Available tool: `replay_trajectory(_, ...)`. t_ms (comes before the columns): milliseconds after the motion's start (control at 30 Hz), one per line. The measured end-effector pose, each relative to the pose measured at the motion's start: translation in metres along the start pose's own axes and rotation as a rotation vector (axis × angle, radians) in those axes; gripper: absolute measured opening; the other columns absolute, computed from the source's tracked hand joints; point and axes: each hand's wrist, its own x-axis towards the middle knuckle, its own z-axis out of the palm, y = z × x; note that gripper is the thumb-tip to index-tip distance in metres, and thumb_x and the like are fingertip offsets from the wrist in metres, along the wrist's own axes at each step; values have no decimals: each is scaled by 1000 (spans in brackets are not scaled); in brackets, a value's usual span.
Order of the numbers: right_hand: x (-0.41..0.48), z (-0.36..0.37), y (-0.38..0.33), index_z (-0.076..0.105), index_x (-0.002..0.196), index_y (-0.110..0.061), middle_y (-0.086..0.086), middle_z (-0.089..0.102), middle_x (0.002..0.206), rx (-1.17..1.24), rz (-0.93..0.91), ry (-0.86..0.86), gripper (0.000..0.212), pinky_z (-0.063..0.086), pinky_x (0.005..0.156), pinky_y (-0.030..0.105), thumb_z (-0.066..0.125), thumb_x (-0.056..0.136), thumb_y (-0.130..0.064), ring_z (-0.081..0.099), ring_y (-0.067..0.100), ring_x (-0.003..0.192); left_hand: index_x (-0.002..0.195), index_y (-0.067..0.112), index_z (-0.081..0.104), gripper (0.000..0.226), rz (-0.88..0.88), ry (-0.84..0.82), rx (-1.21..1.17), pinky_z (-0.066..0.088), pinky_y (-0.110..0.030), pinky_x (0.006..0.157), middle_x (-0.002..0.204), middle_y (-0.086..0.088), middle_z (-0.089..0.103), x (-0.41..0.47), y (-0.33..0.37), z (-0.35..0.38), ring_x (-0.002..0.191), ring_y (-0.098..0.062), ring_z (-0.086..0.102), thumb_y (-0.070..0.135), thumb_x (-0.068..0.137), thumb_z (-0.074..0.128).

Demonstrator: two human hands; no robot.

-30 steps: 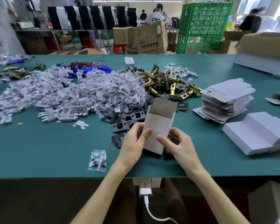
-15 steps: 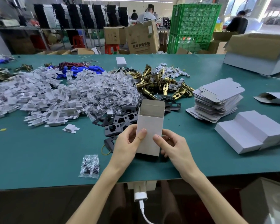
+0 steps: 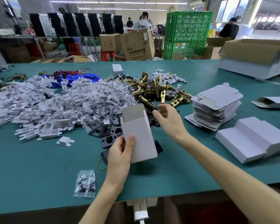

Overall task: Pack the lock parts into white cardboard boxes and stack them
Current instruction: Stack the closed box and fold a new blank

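A green surface has bare cloth along its near edge, where one small clear bag of dark parts lies. The left hand grips an upright white box, top flap open, just above black plates. The right hand, fingers loosely apart, hovers just beyond the box. Behind crowd heaps of white inserts, bagged parts and brass latches. To the right sit flat boxes and closed boxes. Far off, a brown carton carries print too blurred to read.
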Motion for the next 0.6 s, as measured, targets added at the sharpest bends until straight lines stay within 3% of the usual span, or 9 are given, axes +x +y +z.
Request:
replay_trajectory(133, 60, 19, 11, 41, 148, -2, 18, 49, 142, -338, 1, -88, 57, 38, 113, 42, 58, 102, -29, 46, 32, 133, 114, 19, 69, 34, -12, 5, 6, 58, -24, 80, 109, 6, 78, 0, 0, 0, 100, -12, 74, 47, 98, 57)
replay_trajectory(200, 75, 28, 16, 38, 148, 2, 22, 47, 148, -431, 27, -135, 56, 36, 115, 45, 56, 104, -27, 42, 37, 138, 112, 20, 69, 34, -13, 15, 18, 59, -26, 81, 107, 6, 78, 0, -1, 0, 99, -12, 73, 49, 98, 57)
replay_trajectory(333, 88, 46, 23, 46, 135, 2, 25, 54, 138, -524, 80, -220, 40, 41, 108, 51, 48, 107, -26, 45, 43, 133, 112, 20, 68, 35, -8, 9, 30, 58, -22, 79, 106, 8, 78, 1, -2, 1, 98, -9, 73, 49, 97, 59)
replay_trajectory(500, 89, 54, 19, 54, 138, -6, 17, 55, 135, -587, 89, -94, 38, 41, 106, 47, 52, 105, -26, 43, 36, 130, 113, 20, 68, 31, -8, -15, 29, 57, -20, 80, 107, 11, 78, 2, 0, 2, 99, -7, 74, 45, 97, 61)
replay_trajectory(600, 84, 54, 17, 64, 118, -3, 19, 62, 121, -655, 25, -63, 29, 45, 99, 47, 46, 106, -22, 50, 38, 118, 115, 19, 67, 33, -9, -16, 18, 57, -20, 81, 108, 11, 78, 2, 0, 3, 99, -7, 74, 45, 96, 63)
